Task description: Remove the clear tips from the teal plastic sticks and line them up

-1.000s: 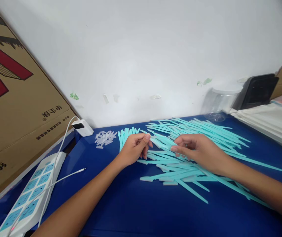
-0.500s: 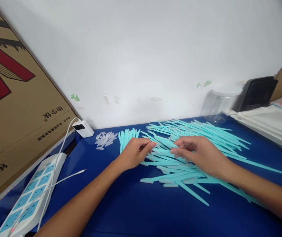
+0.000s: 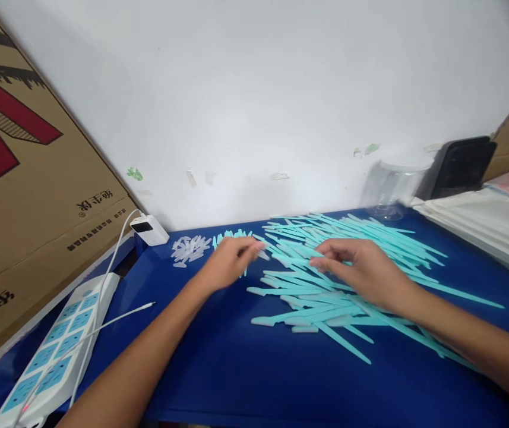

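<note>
My left hand (image 3: pixel 231 261) is closed in a pinch, with a small translucent blade cap (image 3: pixel 264 255) showing at its fingertips. To its right, my right hand (image 3: pixel 361 270) is closed on a turquoise eyebrow razor (image 3: pixel 301 248), whose front end points toward my left hand. The cap and that razor are apart. Under and around my right hand spreads a loose heap of turquoise eyebrow razors (image 3: pixel 325 321), many with pale ends. A tighter row of turquoise razors (image 3: pixel 233 233) lies behind my left hand, partly hidden by it. Farther left is a small pile of translucent caps (image 3: pixel 189 250).
A white power strip (image 3: pixel 58 351) with a cable lies at the left, below a small white device with a dark screen (image 3: pixel 149 230). A cardboard box (image 3: pixel 58 196) stands at the left. At the back right are a clear jar (image 3: pixel 392 187), a black object (image 3: pixel 463 168) and white sheets (image 3: pixel 481 220).
My left hand has moved left and slightly up, away from the right hand, and a translucent cap now shows at its fingertips. My right hand has stayed nearly in place with its razor.
</note>
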Action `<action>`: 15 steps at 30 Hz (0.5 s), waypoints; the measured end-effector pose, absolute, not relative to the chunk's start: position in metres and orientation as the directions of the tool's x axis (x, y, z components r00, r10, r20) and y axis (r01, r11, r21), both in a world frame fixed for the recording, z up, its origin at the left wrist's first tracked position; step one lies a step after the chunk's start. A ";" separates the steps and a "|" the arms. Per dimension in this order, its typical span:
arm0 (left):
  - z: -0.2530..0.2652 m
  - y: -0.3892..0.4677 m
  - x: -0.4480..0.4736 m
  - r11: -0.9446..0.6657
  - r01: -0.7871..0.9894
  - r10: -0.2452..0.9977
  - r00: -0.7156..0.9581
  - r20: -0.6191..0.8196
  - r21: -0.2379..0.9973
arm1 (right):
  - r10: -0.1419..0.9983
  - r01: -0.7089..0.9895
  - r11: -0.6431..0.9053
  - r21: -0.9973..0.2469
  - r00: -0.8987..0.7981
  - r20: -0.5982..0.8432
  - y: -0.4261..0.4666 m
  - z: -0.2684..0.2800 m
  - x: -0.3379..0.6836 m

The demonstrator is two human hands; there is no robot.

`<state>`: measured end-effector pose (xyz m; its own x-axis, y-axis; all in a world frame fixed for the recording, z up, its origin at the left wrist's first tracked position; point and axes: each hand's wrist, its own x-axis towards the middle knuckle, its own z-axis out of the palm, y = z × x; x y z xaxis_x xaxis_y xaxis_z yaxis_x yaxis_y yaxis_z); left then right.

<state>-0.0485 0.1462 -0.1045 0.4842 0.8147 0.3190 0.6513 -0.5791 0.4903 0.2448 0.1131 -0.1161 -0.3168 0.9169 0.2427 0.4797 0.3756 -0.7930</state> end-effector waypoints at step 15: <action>-0.104 0.195 -0.178 0.231 0.955 0.970 -0.212 0.116 -0.186 | 0.914 0.558 0.402 -0.726 -0.206 0.348 0.121 -0.119 0.249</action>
